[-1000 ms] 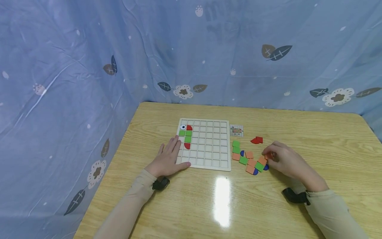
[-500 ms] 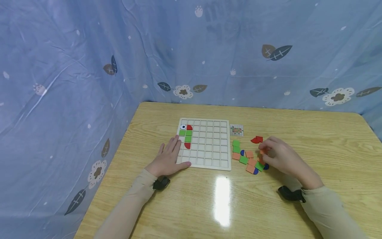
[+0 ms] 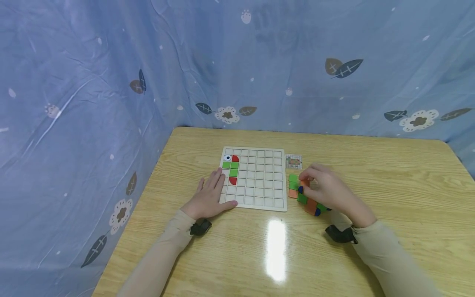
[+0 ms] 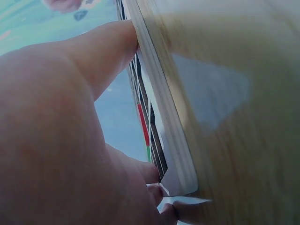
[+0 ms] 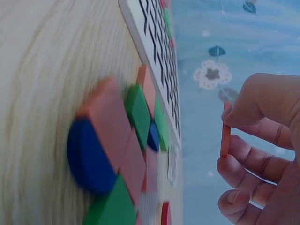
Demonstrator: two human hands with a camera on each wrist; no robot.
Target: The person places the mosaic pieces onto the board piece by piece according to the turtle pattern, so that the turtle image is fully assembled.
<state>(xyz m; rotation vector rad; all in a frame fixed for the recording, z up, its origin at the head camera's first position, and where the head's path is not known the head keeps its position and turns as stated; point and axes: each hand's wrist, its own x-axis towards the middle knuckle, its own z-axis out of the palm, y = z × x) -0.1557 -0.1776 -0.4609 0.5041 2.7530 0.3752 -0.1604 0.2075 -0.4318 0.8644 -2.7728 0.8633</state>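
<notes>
A white gridded board (image 3: 261, 179) lies on the table, with a round eye tile (image 3: 227, 158), green square tiles (image 3: 234, 165) and red curved tiles (image 3: 233, 180) in its left columns. My left hand (image 3: 208, 202) rests on the board's left edge, fingers extended, thumb on the near corner. To the right of the board, my right hand (image 3: 330, 189) pinches an orange square tile (image 5: 225, 136) between thumb and fingers, raised over the loose tiles. Among these are green tiles (image 3: 293, 181), an orange tile (image 3: 293, 193) and blue curved tiles (image 5: 89, 157); the hand hides some in the head view.
A small picture card (image 3: 294, 161) with a gridded pattern lies beside the board's upper right side. A red tile (image 5: 166, 213) shows past the pile in the right wrist view. Blue patterned cloth (image 3: 237, 70) hangs behind and left of the wooden table (image 3: 389, 177).
My right hand has lifted the orange tile from the right end of the pile and carried it left toward the board. The left hand stays in place.
</notes>
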